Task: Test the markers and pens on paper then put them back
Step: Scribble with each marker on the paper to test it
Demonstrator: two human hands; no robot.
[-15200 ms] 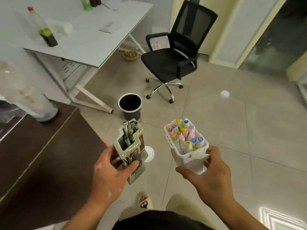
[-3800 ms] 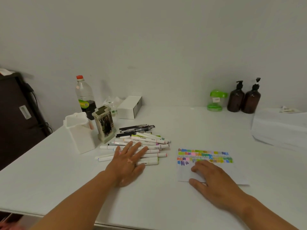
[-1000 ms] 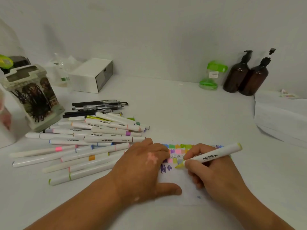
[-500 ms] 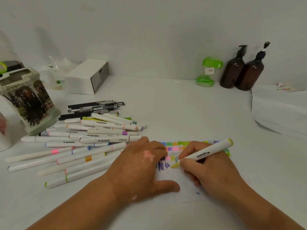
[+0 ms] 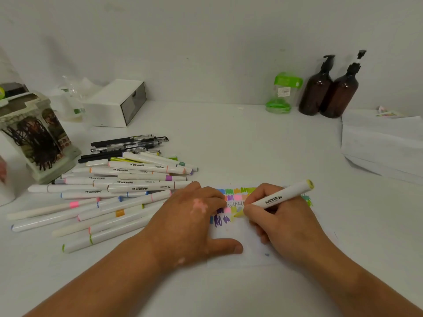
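Note:
My right hand (image 5: 283, 223) grips a white yellow-green marker (image 5: 280, 198), its tip touching the paper (image 5: 242, 245), which carries rows of colour swatches along its top. My left hand (image 5: 190, 223) lies flat on the paper's left part, fingers spread, holding nothing. A pile of white markers (image 5: 109, 197) lies to the left of the paper, with several black pens (image 5: 128, 145) behind it. The printed pen holder (image 5: 39, 136) stands at the far left; a white holder (image 5: 5, 179) shows at the left edge.
A white box (image 5: 116, 102) and crumpled clear plastic (image 5: 73, 92) sit at the back left. A green-lidded jar (image 5: 282, 92) and two brown pump bottles (image 5: 332, 88) stand by the wall. A stack of white paper (image 5: 384, 143) lies at the right.
The marker tip has shifted a little over the swatches while both hands stay on the paper. The view has tilted slightly.

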